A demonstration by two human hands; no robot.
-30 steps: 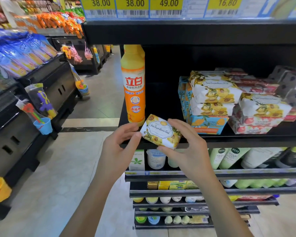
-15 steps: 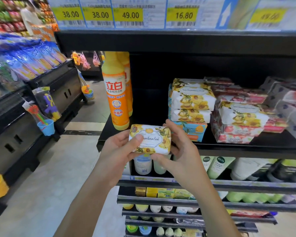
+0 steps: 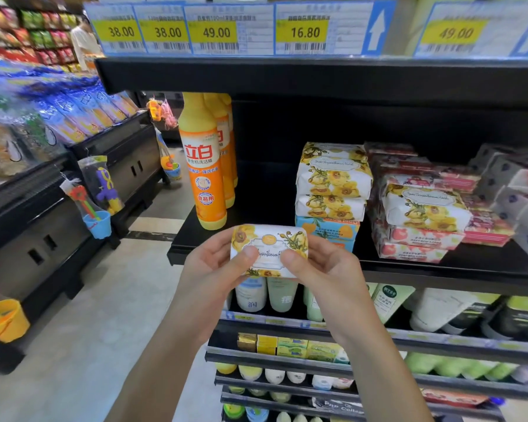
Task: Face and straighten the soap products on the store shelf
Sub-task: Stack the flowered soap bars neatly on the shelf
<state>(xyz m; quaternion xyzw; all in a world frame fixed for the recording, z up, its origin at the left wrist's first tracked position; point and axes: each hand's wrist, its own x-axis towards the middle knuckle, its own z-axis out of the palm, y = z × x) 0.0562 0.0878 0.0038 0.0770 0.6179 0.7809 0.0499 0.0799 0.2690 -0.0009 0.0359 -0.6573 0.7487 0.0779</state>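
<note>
Held item: white paper-wrapped soap bar printed with yellow flowers [image 3: 269,249], in the air just in front of the black store shelf [image 3: 439,271], long side level, label facing the person

Left hand [image 3: 209,271]: at 9 o'clock of the bar, pinching its left end, thumb pressed on the label, fingers [image 3: 215,249] curled round behind

Right hand [image 3: 328,269]: at 3 o'clock of the bar, pinching the right end the same way, thumb on the label, the other digits wrapped behind

On the shelf, at 1 o'clock of the bar: stack of two matching yellow-flower soap packs [image 3: 333,178] resting on a blue carton with orange fruit print [image 3: 328,231]

At 2 o'clock: red-and-white flowered soap packs [image 3: 409,242], one more yellow-flower pack [image 3: 424,207] lying tilted on top

At 11 o'clock: tall orange plastic detergent bottle [image 3: 203,175], upright at the shelf's left end, others like it close behind

At 12 o'clock, on the shelf rail above: row of yellow price tags [image 3: 217,32]
</note>
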